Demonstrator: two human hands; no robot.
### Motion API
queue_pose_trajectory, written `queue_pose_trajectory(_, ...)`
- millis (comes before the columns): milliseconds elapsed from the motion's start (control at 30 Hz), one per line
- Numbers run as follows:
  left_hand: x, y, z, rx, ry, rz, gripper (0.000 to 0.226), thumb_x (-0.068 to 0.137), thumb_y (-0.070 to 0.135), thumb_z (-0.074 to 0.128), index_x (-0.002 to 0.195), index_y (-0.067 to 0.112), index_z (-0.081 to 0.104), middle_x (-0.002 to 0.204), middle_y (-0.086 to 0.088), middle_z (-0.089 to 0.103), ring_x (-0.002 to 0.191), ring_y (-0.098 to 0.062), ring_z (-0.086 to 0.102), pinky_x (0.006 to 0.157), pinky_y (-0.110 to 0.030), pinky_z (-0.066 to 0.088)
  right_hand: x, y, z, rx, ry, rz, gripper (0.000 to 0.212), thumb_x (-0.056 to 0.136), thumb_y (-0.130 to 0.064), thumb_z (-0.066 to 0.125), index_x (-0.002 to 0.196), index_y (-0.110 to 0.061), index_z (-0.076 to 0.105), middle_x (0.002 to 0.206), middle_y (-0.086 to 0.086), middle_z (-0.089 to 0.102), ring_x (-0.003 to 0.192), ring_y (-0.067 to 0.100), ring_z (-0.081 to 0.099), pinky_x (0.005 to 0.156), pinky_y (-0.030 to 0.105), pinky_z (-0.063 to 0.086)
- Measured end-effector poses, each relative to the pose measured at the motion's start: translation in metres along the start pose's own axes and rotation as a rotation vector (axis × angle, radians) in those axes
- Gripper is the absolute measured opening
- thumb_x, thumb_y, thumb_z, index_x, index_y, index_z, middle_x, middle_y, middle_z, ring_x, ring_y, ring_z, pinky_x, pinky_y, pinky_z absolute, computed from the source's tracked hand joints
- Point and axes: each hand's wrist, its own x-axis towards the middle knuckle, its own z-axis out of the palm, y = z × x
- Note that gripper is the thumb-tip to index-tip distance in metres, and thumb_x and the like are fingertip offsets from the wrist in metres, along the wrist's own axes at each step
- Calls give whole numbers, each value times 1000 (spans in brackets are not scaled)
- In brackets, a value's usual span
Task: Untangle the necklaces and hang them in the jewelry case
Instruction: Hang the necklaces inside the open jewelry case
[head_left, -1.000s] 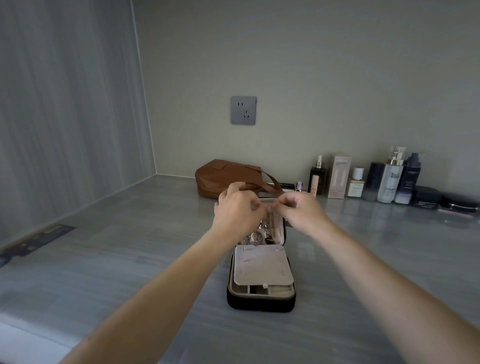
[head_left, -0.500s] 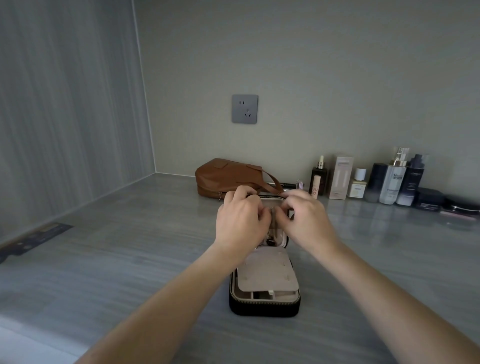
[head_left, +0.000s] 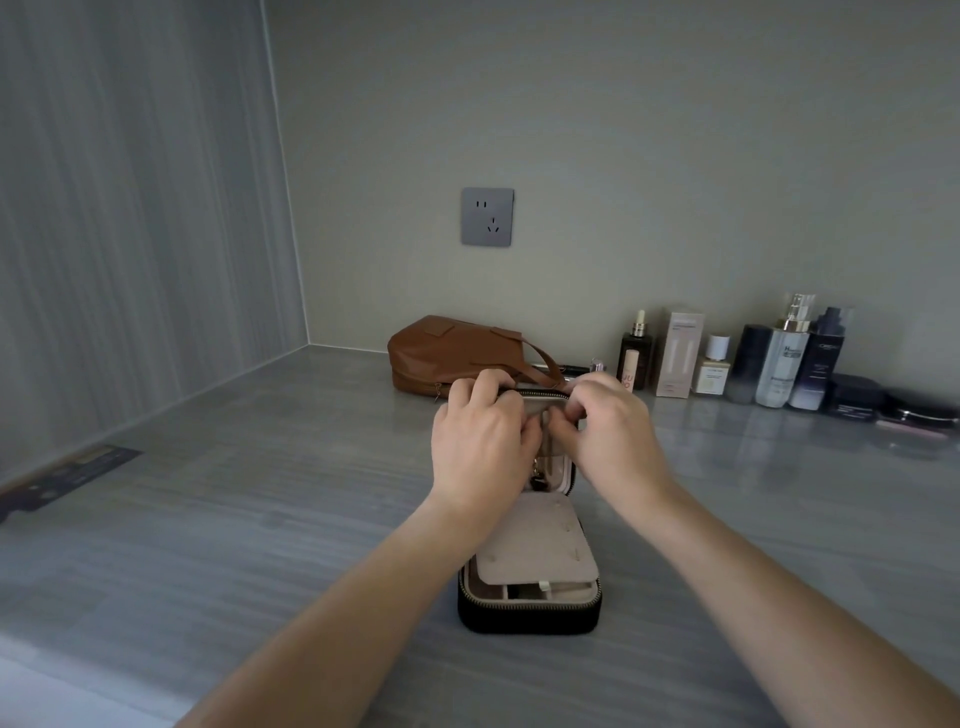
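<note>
A small black zip jewelry case (head_left: 530, 618) lies open on the grey counter, its beige lid standing up at the far end and a beige flap lying over the base. My left hand (head_left: 480, 441) and my right hand (head_left: 613, 434) are close together at the top of the lid, fingers curled. They pinch a thin necklace (head_left: 545, 441) that hangs down the inside of the lid. A small dark pendant or bundle of chain (head_left: 537, 475) shows below my left hand. Where the fingertips meet is mostly hidden.
A brown leather bag (head_left: 452, 353) lies right behind the case. Several cosmetic bottles and boxes (head_left: 737, 364) line the back wall to the right. A wall socket (head_left: 487, 216) sits above the bag. A dark strip (head_left: 62, 478) lies at the left wall.
Both hands have sunk a little and drawn closer to the top edge of the lid. The hanging jewelry that showed below them a second ago is now mostly covered.
</note>
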Motion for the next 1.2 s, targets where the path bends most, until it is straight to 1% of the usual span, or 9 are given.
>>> queue_pose_trajectory(133,-3,-3,1,8,22,36,30,79,35,49,58,14,55,100,-1,64,80,-28,57,58,-33,46,0,-2,-3,-9,-42,-9,25,71,-3,69,56,-3,49,78,13,60,69,33,61,58,43,52)
queue_pose_trajectory(367,-11,-13,5,-39,5,41,31,78,41,54,57,19,61,114,-1,62,98,-27,57,68,-35,49,-2,4,-11,-49,-236,-62,24,77,-14,74,61,-6,58,111,9,61,71,19,57,65,31,48)
queue_pose_trajectory(567,-14,-12,3,-82,-32,23,24,74,39,62,60,20,65,123,-3,59,110,-29,52,75,-40,50,-2,0,-22,-69,-367,-48,17,81,-19,72,71,-7,66,129,6,52,97,23,61,82,34,48)
queue_pose_trajectory(700,-15,-11,1,-103,-59,3,29,70,48,58,62,22,66,126,-2,56,112,-27,49,77,-41,50,-4,-1,-26,-62,-408,-42,16,82,-23,69,74,-9,68,135,4,48,101,21,60,85,34,47)
queue_pose_trajectory(933,-14,-11,-9,-238,-128,5,25,73,52,60,73,31,74,134,0,49,121,-25,40,92,-41,45,-2,4,-27,54,-353,34,24,85,-14,62,63,-7,70,132,4,55,97,14,62,88,34,49)
queue_pose_trajectory(1000,-14,-13,-11,-279,-147,-2,25,77,47,57,73,31,75,137,0,47,124,-25,37,94,-39,43,-1,7,-27,91,-340,89,29,84,-11,62,57,-2,65,126,2,58,78,0,60,79,19,46)
queue_pose_trajectory(1067,-14,-15,-11,-303,-177,-11,20,78,38,59,73,28,76,140,-1,44,126,-23,33,97,-35,39,0,9,-28,130,-339,157,29,85,-11,62,59,2,64,118,-3,58,63,-7,55,67,7,35)
queue_pose_trajectory(1167,-12,-20,-11,-348,-232,-25,12,78,25,65,77,26,77,145,0,38,130,-19,26,99,-27,28,0,12,-30,205,-338,267,26,87,-10,61,65,5,64,104,2,65,65,-18,51,64,4,31)
queue_pose_trajectory(1200,-12,-21,-11,-367,-256,-48,10,77,22,67,78,27,77,147,0,36,132,-19,23,100,-26,25,-1,13,-30,232,-335,300,25,87,-11,61,66,2,64,93,7,68,64,-16,53,64,8,34)
